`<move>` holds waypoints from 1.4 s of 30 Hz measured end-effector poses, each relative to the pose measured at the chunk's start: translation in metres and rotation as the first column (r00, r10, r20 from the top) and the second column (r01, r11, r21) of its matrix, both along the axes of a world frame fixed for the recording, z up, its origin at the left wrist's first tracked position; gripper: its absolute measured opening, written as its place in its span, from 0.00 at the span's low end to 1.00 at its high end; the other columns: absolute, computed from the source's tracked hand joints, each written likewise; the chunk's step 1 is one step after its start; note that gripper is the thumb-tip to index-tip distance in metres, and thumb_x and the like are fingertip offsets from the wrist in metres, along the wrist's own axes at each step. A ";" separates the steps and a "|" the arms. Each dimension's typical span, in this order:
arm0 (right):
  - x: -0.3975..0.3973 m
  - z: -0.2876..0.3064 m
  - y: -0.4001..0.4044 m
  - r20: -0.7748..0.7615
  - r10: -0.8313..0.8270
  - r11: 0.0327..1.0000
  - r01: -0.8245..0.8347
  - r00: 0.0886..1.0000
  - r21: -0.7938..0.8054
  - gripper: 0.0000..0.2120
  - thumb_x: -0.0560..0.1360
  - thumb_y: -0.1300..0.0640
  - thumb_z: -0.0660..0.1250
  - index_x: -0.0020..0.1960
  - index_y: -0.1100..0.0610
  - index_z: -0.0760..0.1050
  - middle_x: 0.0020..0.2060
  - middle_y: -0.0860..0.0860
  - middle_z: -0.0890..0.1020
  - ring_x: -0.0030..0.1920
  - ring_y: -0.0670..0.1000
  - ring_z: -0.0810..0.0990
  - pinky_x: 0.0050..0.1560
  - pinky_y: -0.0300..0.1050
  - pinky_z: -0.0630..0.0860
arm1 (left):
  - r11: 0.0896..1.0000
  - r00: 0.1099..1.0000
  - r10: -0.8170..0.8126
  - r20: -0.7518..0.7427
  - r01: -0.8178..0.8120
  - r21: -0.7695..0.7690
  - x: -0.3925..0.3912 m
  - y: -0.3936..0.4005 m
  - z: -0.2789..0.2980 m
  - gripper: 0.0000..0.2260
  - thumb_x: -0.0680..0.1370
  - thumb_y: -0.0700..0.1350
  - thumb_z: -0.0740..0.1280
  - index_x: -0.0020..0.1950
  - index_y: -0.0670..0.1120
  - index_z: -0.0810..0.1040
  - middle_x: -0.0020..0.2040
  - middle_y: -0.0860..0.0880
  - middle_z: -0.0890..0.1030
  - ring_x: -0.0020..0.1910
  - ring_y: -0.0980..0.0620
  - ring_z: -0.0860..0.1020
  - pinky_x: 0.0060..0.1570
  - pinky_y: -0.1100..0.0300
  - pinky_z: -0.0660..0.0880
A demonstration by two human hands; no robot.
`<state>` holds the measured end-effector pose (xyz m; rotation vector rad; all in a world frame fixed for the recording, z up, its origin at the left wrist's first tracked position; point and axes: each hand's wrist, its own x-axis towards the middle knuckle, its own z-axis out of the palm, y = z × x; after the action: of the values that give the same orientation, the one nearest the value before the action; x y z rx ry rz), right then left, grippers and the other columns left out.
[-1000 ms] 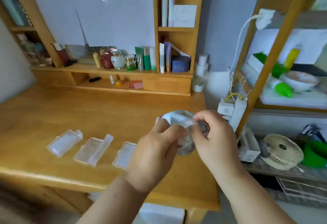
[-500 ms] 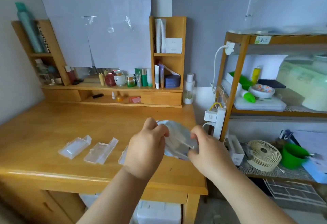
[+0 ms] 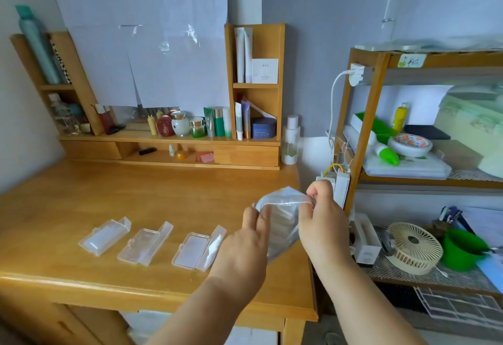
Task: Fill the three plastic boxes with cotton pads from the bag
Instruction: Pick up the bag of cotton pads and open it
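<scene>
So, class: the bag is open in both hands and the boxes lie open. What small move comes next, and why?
Probably the left hand reaches into the bag for pads: the right hand holds its mouth open, and the three boxes look unfilled.

We see two bare forearms entering from six o'clock, no sleeves, watch or bands on either wrist. Our left hand (image 3: 246,246) and right hand (image 3: 322,222) carry no rings or gloves; fingernails look short and unpainted.

Left hand (image 3: 246,246) hides bag (image 3: 283,219) lower corner; pad count inside unclear.
</scene>
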<state>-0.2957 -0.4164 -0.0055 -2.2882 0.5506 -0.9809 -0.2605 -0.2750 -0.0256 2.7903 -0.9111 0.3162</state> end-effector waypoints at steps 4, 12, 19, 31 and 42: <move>-0.010 -0.007 0.008 -0.122 0.172 0.950 -0.197 0.978 -0.244 0.17 0.71 0.71 0.61 0.45 0.51 0.59 0.28 0.47 0.67 0.25 0.52 0.69 0.21 0.46 0.63 | 0.993 0.992 0.117 0.055 -0.118 0.014 0.017 0.013 0.006 0.36 0.74 0.35 0.59 0.74 0.49 0.43 0.63 0.48 0.57 0.27 0.54 0.64 0.28 0.62 0.64; -0.017 -0.014 0.002 -0.207 0.355 0.830 -0.410 0.912 -0.378 0.20 0.63 0.78 0.65 0.45 0.55 0.71 0.43 0.51 0.78 0.23 0.53 0.70 0.21 0.47 0.67 | 0.988 0.994 0.034 -0.106 -0.050 -0.149 0.035 0.026 0.018 0.32 0.74 0.32 0.59 0.75 0.48 0.52 0.61 0.51 0.62 0.30 0.51 0.69 0.28 0.61 0.64; -0.006 -0.010 0.006 -0.308 0.336 0.779 -0.447 0.890 -0.440 0.12 0.71 0.59 0.62 0.52 0.51 0.79 0.60 0.53 0.76 0.32 0.52 0.79 0.26 0.46 0.76 | 0.966 0.998 -0.025 -0.049 0.012 -0.259 0.054 0.031 0.017 0.30 0.74 0.31 0.59 0.75 0.46 0.56 0.58 0.49 0.66 0.31 0.47 0.70 0.28 0.56 0.67; 0.078 -0.018 -0.003 -0.190 0.194 0.951 -0.232 0.963 -0.207 0.29 0.73 0.65 0.63 0.72 0.52 0.65 0.57 0.49 0.73 0.46 0.52 0.77 0.39 0.41 0.69 | 0.953 0.973 -0.206 0.102 0.223 -0.205 0.107 0.026 0.011 0.32 0.71 0.29 0.65 0.74 0.40 0.61 0.55 0.41 0.74 0.24 0.45 0.71 0.20 0.55 0.67; 0.110 -0.096 -0.014 -0.365 0.118 0.941 -0.222 0.924 -0.257 0.31 0.72 0.65 0.62 0.72 0.50 0.59 0.66 0.47 0.66 0.43 0.54 0.78 0.35 0.48 0.75 | 0.981 0.990 -0.089 -0.105 0.069 -0.183 0.171 0.021 -0.038 0.26 0.73 0.31 0.60 0.68 0.51 0.69 0.54 0.51 0.69 0.36 0.44 0.78 0.36 0.51 0.77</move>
<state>-0.1855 -0.4305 -0.1015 -2.7490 0.3483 -0.6081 -0.0895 -0.2539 -0.0636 2.5725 -0.9168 0.2144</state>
